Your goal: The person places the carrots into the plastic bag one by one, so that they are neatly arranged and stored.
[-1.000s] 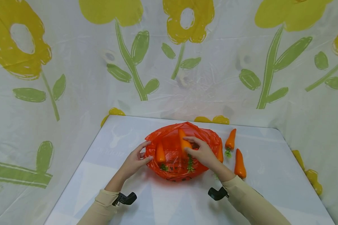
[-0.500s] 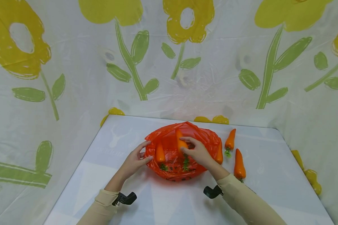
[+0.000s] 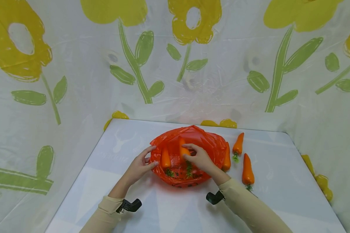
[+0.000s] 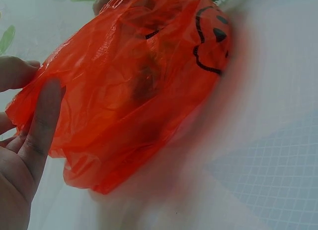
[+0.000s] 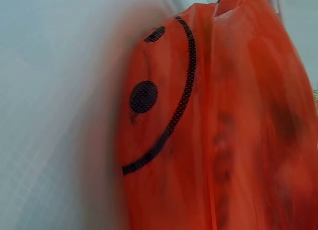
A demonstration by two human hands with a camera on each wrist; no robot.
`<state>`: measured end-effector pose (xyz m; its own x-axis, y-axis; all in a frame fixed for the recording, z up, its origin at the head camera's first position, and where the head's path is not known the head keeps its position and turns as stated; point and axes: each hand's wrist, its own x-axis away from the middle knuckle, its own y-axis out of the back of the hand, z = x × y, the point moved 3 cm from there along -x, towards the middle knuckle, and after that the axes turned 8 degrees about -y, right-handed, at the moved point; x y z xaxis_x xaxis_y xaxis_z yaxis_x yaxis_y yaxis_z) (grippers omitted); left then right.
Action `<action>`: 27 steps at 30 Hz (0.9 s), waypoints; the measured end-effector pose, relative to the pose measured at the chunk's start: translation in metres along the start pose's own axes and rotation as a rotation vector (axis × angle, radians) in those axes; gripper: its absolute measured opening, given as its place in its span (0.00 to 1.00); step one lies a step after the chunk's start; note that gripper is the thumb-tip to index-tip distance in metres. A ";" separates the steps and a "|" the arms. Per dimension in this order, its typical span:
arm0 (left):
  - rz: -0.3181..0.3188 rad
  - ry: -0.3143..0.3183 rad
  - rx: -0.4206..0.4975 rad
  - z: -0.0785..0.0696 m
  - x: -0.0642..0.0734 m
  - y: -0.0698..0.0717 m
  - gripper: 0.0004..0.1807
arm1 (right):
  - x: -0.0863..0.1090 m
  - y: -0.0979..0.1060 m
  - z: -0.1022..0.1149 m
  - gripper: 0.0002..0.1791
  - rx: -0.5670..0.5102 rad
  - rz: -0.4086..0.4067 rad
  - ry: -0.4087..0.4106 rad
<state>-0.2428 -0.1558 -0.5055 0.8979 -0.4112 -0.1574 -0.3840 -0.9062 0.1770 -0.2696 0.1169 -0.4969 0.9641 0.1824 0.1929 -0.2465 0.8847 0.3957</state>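
Observation:
A red plastic bag [image 3: 202, 137] with black printing lies on the table, its mouth spread wide. At its left rim my left hand [image 3: 138, 166] grips the plastic; in the left wrist view the thumb and fingers of the left hand [image 4: 25, 160] are at the edge of the bag [image 4: 114, 106]. Over the opening, my right hand [image 3: 199, 158] pinches an orange carrot [image 3: 183, 149] with green leaves pointing toward me. Another carrot [image 3: 165, 159] lies inside, on the left. The right wrist view is filled by the bag [image 5: 198, 115], with the right hand hidden.
Close against the bag's right side is a carrot [image 3: 227, 158]. Two more lie farther right, a smaller carrot [image 3: 238, 144] behind and a larger carrot [image 3: 248, 171] nearer me. Flower-printed sheeting [image 3: 221, 94] hangs behind the pale table [image 3: 283, 181].
My right hand has moved left with its carrot, deeper over the bag's opening. The left hand keeps its place at the rim.

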 end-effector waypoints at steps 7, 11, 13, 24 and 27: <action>-0.007 0.007 -0.013 0.001 -0.001 0.000 0.37 | -0.007 -0.007 0.001 0.23 0.020 0.009 0.027; -0.004 0.007 -0.010 0.001 -0.001 -0.001 0.37 | -0.010 -0.011 0.001 0.23 0.043 0.021 0.021; -0.002 0.005 -0.006 0.001 -0.001 -0.001 0.37 | -0.010 -0.013 0.001 0.23 0.053 0.024 0.018; -0.005 -0.012 0.006 0.002 -0.001 0.000 0.38 | -0.017 -0.028 -0.001 0.23 0.109 0.078 -0.009; -0.003 -0.013 0.005 0.002 -0.001 0.000 0.38 | -0.018 -0.032 -0.002 0.23 0.116 0.092 -0.008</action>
<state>-0.2435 -0.1553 -0.5072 0.8961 -0.4098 -0.1704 -0.3825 -0.9079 0.1714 -0.2790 0.0864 -0.5151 0.9362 0.2566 0.2402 -0.3441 0.8087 0.4771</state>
